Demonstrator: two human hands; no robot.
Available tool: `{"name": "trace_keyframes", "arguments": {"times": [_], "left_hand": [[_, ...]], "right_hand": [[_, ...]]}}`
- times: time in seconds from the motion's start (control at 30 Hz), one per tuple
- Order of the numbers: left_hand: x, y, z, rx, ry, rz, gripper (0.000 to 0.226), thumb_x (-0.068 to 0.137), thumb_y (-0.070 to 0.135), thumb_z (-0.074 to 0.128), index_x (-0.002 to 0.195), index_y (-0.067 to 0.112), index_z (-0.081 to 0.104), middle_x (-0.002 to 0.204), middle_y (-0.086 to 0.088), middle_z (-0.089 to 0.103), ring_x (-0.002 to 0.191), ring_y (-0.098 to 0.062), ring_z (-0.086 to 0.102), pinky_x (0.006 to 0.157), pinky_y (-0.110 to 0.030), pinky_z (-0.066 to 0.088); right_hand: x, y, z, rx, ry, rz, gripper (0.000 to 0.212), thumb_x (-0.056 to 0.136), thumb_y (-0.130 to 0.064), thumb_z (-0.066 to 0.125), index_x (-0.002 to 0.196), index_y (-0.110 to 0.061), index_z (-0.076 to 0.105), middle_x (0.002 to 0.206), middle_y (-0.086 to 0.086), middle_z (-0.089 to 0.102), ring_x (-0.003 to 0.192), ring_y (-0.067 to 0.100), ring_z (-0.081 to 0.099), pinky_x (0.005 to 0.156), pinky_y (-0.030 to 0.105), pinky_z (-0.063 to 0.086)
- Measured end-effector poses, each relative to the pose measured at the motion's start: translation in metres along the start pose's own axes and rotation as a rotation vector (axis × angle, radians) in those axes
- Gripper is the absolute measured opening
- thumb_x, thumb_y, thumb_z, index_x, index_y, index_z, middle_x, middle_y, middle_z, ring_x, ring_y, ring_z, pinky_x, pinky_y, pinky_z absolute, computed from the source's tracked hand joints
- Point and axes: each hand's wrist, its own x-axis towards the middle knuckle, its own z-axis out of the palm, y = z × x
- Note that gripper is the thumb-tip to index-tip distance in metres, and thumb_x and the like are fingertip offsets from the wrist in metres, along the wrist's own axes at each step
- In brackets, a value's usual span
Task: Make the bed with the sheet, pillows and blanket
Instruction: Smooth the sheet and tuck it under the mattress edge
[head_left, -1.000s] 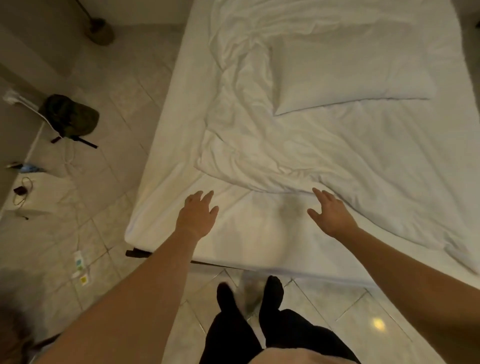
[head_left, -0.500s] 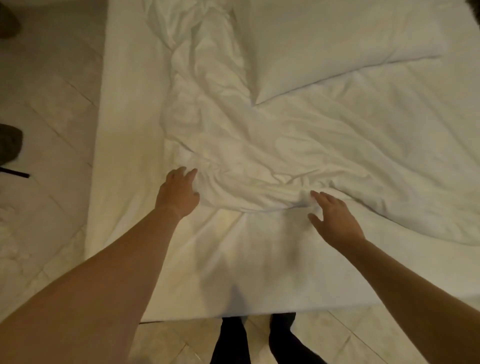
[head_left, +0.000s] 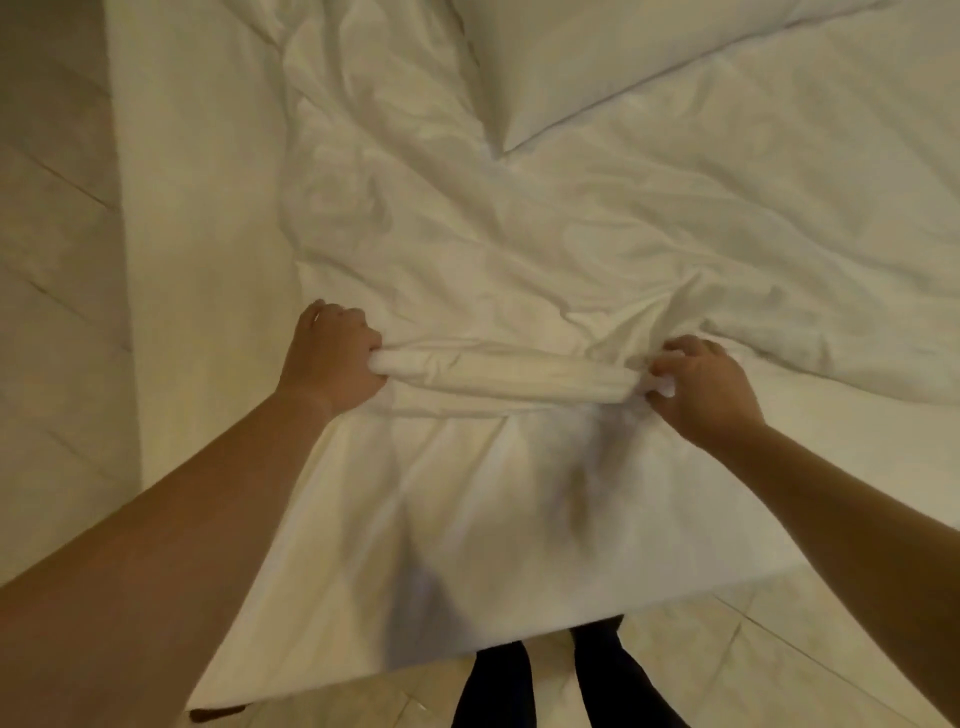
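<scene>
Now stands at the near edge of the bed, with dark trouser legs (head_left: 597, 670) just showing below the mattress edge. Leans forward with both bare arms stretched out over the smooth white bed sheet (head_left: 208, 218). Grips the rumpled white fabric blanket (head_left: 519, 249) by its near edge, which is bunched into a thick roll running between the two hands. Closes the left hand (head_left: 332, 358) into a fist round the left end of that roll, fingers curled fully over the cloth and knuckles up. Clutches the right end with the right hand (head_left: 706, 389), fingers bent into the gathered folds. Cannot tell whether the roll is touching the sheet or raised just above it. Faces the rest of the blanket, heaped in creases across the middle and right of the bed, with a bare strip of sheet down the left side and another in front of the hands. Looks past it to a plump white rectangular pillow (head_left: 597, 57) lying on the blanket at the far side, one corner pointing back toward the hands. Has pale beige tiled floor (head_left: 52, 260) to the left and underfoot.
</scene>
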Motion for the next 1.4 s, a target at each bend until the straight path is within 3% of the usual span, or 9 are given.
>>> {"name": "trace_keyframes", "arguments": {"times": [0.1,0.17,0.23,0.3,0.53,0.73,0.87,1.1,1.4], "left_hand": [[-0.035,-0.007,-0.003,-0.128,-0.012,0.070,0.020,0.078,0.036,0.078,0.070,0.030,0.060,0.077,-0.002,0.063,0.096,-0.031,0.065,0.117,-0.042,0.032],[-0.064,-0.013,-0.001,-0.264,-0.118,0.018,0.028,0.088,0.036,0.074,0.072,0.028,0.053,0.076,0.001,0.063,0.090,-0.029,0.065,0.094,-0.035,0.046],[-0.094,-0.025,0.008,-0.308,-0.121,0.032,0.025,0.091,0.035,0.072,0.079,0.029,0.051,0.081,0.007,0.058,0.082,-0.025,0.064,0.068,-0.034,0.048],[-0.121,-0.038,0.018,-0.275,-0.054,0.050,0.018,0.089,0.026,0.072,0.087,0.032,0.055,0.085,0.009,0.054,0.081,-0.021,0.060,0.062,-0.035,0.047],[-0.232,-0.083,0.068,-0.208,0.110,0.060,0.047,0.065,-0.008,0.081,0.102,0.021,0.076,0.086,0.002,0.061,0.075,-0.026,0.063,0.056,-0.030,0.049],[-0.336,-0.084,0.106,-0.195,0.168,-0.040,0.053,0.060,-0.021,0.075,0.099,0.016,0.080,0.086,0.000,0.066,0.068,-0.025,0.061,0.052,-0.034,0.053],[-0.402,-0.086,0.133,-0.189,0.080,-0.057,0.066,0.040,-0.019,0.083,0.091,0.023,0.077,0.084,0.007,0.064,0.065,-0.020,0.057,0.048,-0.029,0.046],[-0.475,-0.115,0.153,-0.091,0.064,-0.136,0.059,0.046,-0.021,0.079,0.090,0.018,0.075,0.081,0.001,0.063,0.065,-0.027,0.057,0.051,-0.034,0.036],[-0.484,-0.121,0.208,-0.112,0.067,-0.160,0.055,0.047,-0.020,0.076,0.086,0.019,0.073,0.080,0.001,0.062,0.067,-0.028,0.058,0.052,-0.038,0.047]], "right_hand": [[-0.028,-0.014,-0.005,0.014,-0.052,-0.026,0.010,0.081,-0.021,0.073,0.089,-0.015,0.070,0.089,0.009,0.069,0.079,0.038,0.067,0.069,0.038,0.048],[-0.049,-0.023,-0.003,0.026,-0.074,-0.047,0.010,0.089,-0.029,0.068,0.092,-0.020,0.066,0.085,0.004,0.070,0.077,0.035,0.067,0.064,0.036,0.046],[-0.068,-0.033,0.001,0.022,-0.076,-0.088,0.011,0.093,-0.034,0.065,0.096,-0.024,0.067,0.086,0.000,0.069,0.077,0.031,0.067,0.063,0.036,0.048],[-0.087,-0.046,0.005,0.022,-0.060,-0.126,0.011,0.093,-0.033,0.066,0.098,-0.025,0.070,0.089,-0.001,0.066,0.081,0.028,0.064,0.064,0.037,0.051],[-0.150,-0.101,0.026,0.164,-0.122,-0.220,0.019,0.100,-0.029,0.058,0.110,-0.024,0.073,0.097,0.001,0.066,0.094,0.027,0.064,0.075,0.044,0.054],[-0.197,-0.144,0.036,0.164,-0.182,-0.269,0.019,0.100,-0.032,0.056,0.100,-0.023,0.073,0.092,-0.001,0.066,0.089,0.025,0.065,0.072,0.038,0.051],[-0.240,-0.163,0.052,0.157,-0.260,-0.282,0.020,0.099,-0.033,0.056,0.098,-0.023,0.073,0.094,-0.002,0.066,0.093,0.024,0.065,0.074,0.038,0.050],[-0.275,-0.229,0.095,0.117,-0.305,-0.339,0.023,0.102,-0.030,0.051,0.098,-0.022,0.072,0.097,-0.002,0.065,0.091,0.023,0.064,0.075,0.037,0.052],[-0.273,-0.252,0.138,-0.061,-0.393,-0.332,0.021,0.100,-0.025,0.050,0.095,-0.024,0.070,0.097,-0.002,0.068,0.090,0.025,0.066,0.066,0.031,0.044]]}}
